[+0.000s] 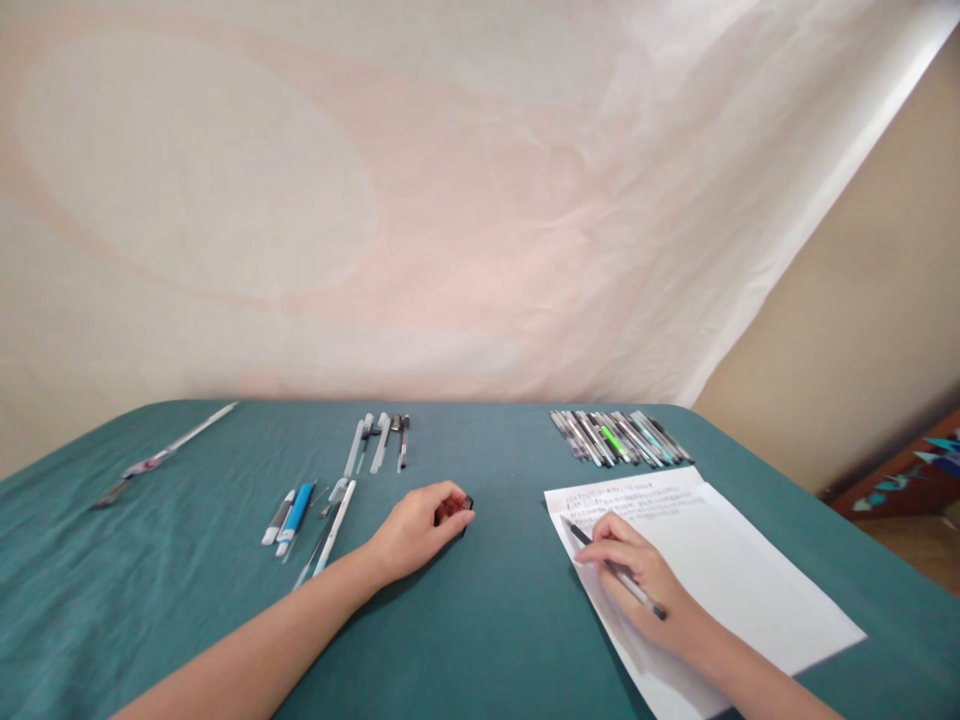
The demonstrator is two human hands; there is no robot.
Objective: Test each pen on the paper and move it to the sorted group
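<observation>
My right hand (645, 580) grips a pen (626, 583) with a black front end and a pale barrel. Its tip points at the left side of a white sheet of paper (750, 560), near lines of handwriting across the sheet's top. My left hand (424, 530) rests on the table left of the paper, fingers curled, with a small black pen cap (469, 502) pinched between thumb and fingers. Close to my left forearm lie a white pen (335, 527), a blue and white pen (295, 519) and a grey and white pen (278, 518).
A row of several pens (622, 438), one bright green, lies beyond the paper. Further pens and parts (380, 442) lie at the back, left of centre. One long thin pen-like piece (176, 450) lies far left on the green tablecloth (495, 640). A pale cloth (450, 200) hangs behind.
</observation>
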